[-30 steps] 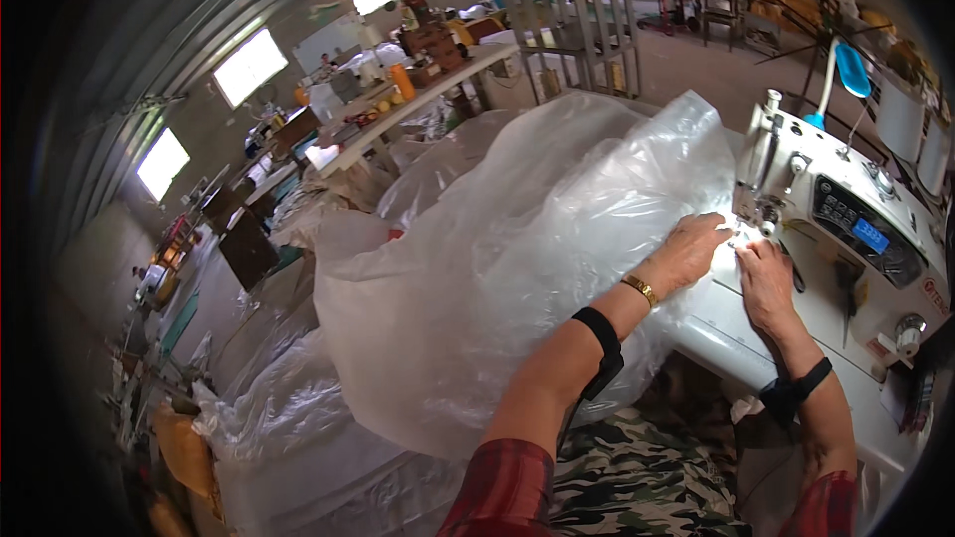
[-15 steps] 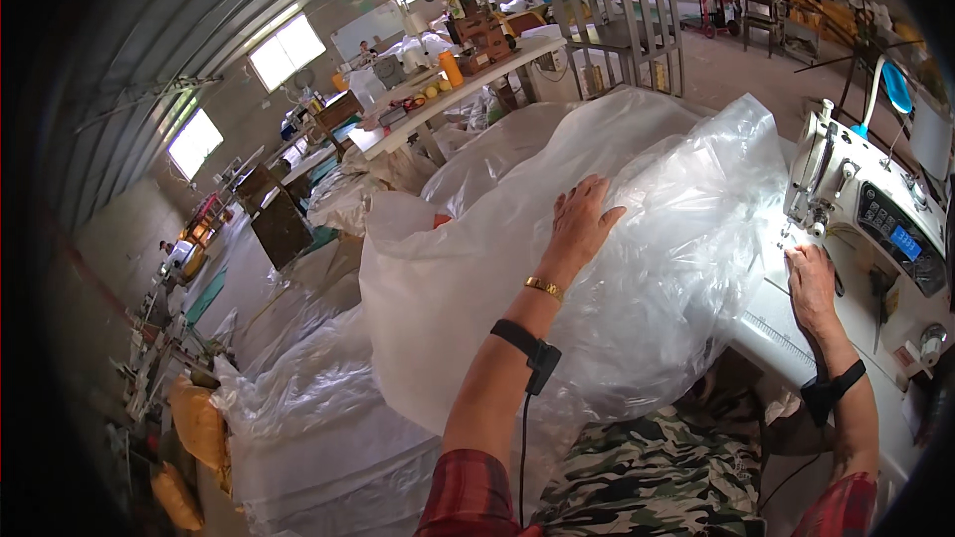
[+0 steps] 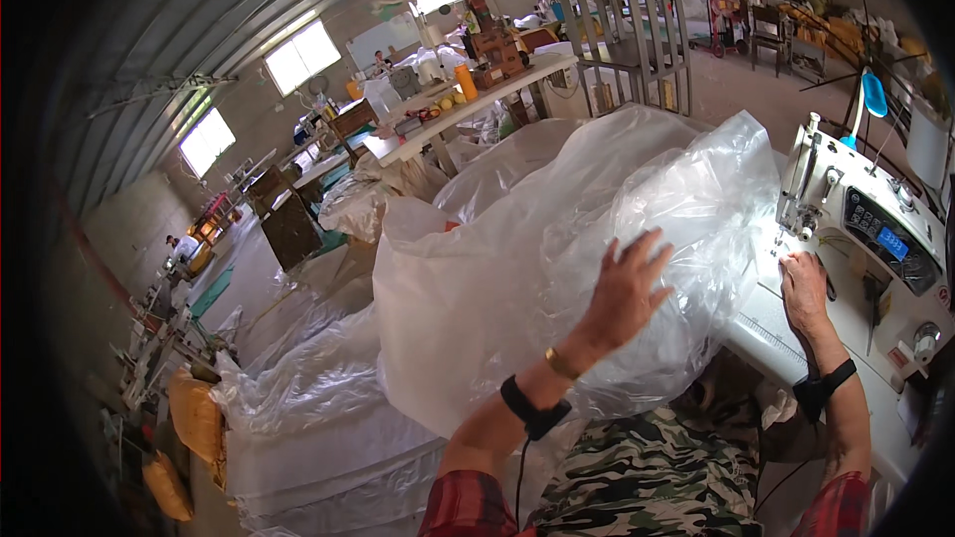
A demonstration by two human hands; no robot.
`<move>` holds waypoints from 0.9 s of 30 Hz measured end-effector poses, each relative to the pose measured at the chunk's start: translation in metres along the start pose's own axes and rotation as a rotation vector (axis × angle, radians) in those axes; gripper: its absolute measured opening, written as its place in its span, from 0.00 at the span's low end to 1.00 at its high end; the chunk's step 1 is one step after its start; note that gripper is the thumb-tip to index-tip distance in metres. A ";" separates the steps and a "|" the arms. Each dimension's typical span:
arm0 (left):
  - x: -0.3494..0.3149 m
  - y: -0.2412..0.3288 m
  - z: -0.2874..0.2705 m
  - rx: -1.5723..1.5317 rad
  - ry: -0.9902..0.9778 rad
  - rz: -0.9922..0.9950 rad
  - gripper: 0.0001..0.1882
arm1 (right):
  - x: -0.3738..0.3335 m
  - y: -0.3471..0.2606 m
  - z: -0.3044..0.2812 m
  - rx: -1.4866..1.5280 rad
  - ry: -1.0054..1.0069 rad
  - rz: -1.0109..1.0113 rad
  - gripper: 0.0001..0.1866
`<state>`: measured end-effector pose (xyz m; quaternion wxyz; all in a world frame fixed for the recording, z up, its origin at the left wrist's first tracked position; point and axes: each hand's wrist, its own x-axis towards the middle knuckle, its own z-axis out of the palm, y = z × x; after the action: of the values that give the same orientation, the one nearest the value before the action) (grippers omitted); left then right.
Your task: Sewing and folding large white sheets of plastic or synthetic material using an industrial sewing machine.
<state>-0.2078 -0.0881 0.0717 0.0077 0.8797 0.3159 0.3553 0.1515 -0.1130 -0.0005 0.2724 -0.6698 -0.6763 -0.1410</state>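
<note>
1. Here's the plastic sheet (image 3: pixel 477 308), milky, thin and crinkled, billowing in glossy folds left of the smooth white sewing machine (image 3: pixel 834 157), its right edge by the needle.
2. Left hand (image 3: pixel 625 300): fingers fanned wide over the film, lower and further right than half a second ago!
3. Right hand (image 3: pixel 804 290) stays beside the needle, fingers bent close together; whether they grip anything, one cannot tell.

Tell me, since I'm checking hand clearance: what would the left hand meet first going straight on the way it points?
Most likely the translucent plastic sheeting, which fills the view just beyond the left hand; depth is unclear, so they may already be touching.
</note>
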 end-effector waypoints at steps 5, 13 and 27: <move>-0.043 0.075 0.017 -0.364 -0.084 0.254 0.25 | 0.000 0.002 0.001 -0.010 0.032 -0.017 0.12; -0.121 0.112 0.098 -0.463 -1.003 0.269 0.15 | 0.001 0.001 0.003 -0.033 0.050 -0.032 0.10; -0.154 0.076 0.108 -0.545 -0.946 0.007 0.11 | 0.002 -0.004 -0.003 -0.009 0.054 -0.032 0.08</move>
<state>-0.1826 -0.2128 -0.0866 0.3756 0.9108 0.1714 -0.0103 0.1482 -0.1132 0.0035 0.2852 -0.6562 -0.6786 -0.1662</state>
